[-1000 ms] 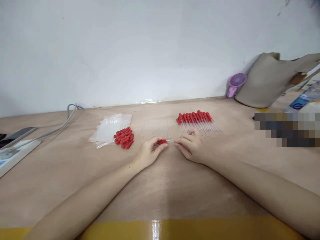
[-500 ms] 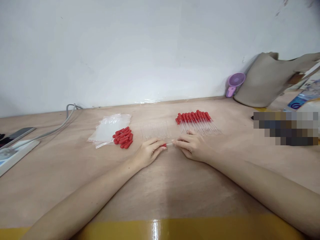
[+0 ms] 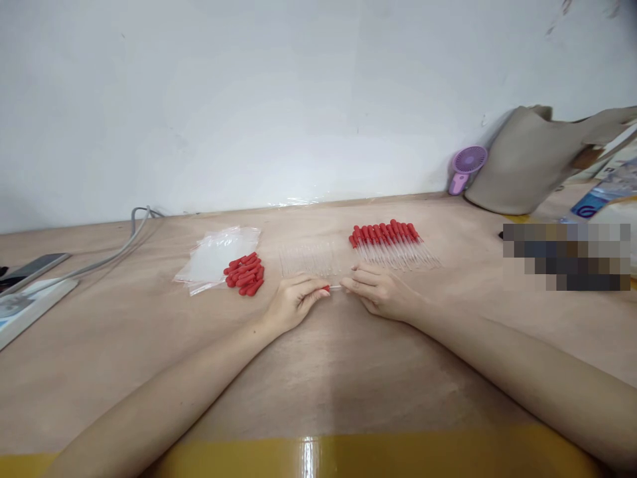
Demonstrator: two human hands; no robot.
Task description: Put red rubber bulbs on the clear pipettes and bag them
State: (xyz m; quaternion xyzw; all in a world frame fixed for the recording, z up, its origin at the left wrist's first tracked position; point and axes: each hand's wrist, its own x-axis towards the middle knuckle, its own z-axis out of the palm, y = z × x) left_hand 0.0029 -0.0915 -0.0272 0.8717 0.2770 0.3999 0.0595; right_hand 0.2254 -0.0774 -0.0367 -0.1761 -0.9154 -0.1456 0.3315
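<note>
Midway along the bench (image 3: 279, 385), the left hand (image 3: 296, 303) pinches a red bulb (image 3: 326, 288), likely soft and mostly covered, and the right hand (image 3: 377, 292) grasps a clear tube (image 3: 335, 287), probably light, brittle, best held near the bulb, its right end hidden, with loose tubes (image 3: 308, 257) beyond barely visible

No words or numbers can be read here. The blue pack (image 3: 597, 198) at the far right has a round, curly dark sign (image 3: 586, 211) on it, like a swirl. A small dark mark (image 3: 611, 170) on the white thing (image 3: 618, 163) behind it is too tiny to read
</note>
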